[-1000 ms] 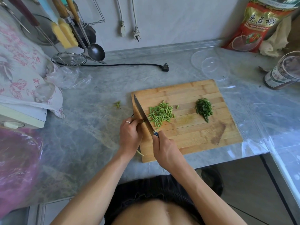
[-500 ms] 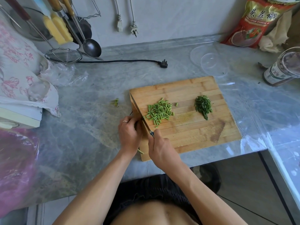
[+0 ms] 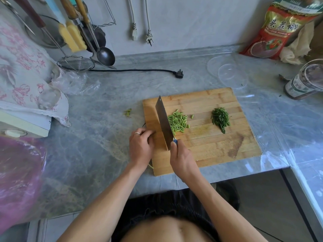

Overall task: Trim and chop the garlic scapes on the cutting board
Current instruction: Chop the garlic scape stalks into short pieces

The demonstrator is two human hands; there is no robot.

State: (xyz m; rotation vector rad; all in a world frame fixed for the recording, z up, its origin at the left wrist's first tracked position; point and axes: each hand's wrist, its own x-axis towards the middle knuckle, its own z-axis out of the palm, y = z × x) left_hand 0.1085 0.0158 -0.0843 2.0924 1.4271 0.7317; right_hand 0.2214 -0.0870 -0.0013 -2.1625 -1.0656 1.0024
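Light green chopped scape pieces [image 3: 178,122] piled mid cutting board [image 3: 209,145], darker green pile [image 3: 220,118] to their right. Right hand [image 3: 181,157] wrapped round cleaver [image 3: 164,122] handle, blade tilted, just left of the pieces. Left hand [image 3: 140,147] curled at board's left edge, fingers pinching something hidden. Clear plastic container [image 3: 232,74] behind board.

Bright, even daylight; glare on the clear film over the countertop [image 3: 272,133] at right, strongest at the near right edge. Shadows soft and short, one falling left of the knife [image 3: 164,122]. Wide-angle bending at frame edges; pink bag [image 3: 19,180] near left is blurred.
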